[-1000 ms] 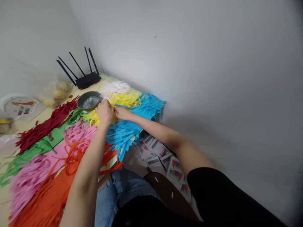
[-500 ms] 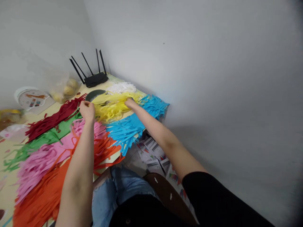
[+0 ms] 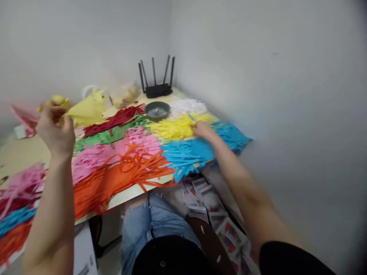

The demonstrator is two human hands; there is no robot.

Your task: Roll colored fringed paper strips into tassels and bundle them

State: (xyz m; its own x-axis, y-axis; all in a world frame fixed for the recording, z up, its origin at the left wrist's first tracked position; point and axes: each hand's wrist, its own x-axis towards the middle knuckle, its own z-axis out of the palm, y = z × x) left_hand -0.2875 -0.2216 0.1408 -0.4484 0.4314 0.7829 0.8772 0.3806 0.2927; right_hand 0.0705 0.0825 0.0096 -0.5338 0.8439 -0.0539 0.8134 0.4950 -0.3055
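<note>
My left hand (image 3: pixel 57 128) is raised over the left part of the table, its fingers pinched on a thin yellow fringed sheet (image 3: pixel 88 109) that stretches out to the right. My right hand (image 3: pixel 204 130) is low over the pile of yellow fringe (image 3: pixel 173 128), fingers curled. A short blue piece (image 3: pixel 192 117) sticks out by its fingertips; whether it is gripped is unclear. Blue fringe (image 3: pixel 186 152) lies under the right wrist and forearm. Beside the yellow pile are rows of dark red (image 3: pixel 114 121), green (image 3: pixel 110 136), pink (image 3: pixel 114 151) and orange fringe (image 3: pixel 114 183).
A dark bowl (image 3: pixel 157 110) and white shredded strips (image 3: pixel 187 108) lie behind the yellow pile. At the back corner stands a black router (image 3: pixel 158 90) with upright antennas, close to the wall. More fringe bundles (image 3: pixel 24 183) lie front left. Printed papers (image 3: pixel 206 198) are below the table.
My left hand has moved left and up, drawing a yellow sheet off the yellow pile. My right hand stays near that pile. The view has turned left.
</note>
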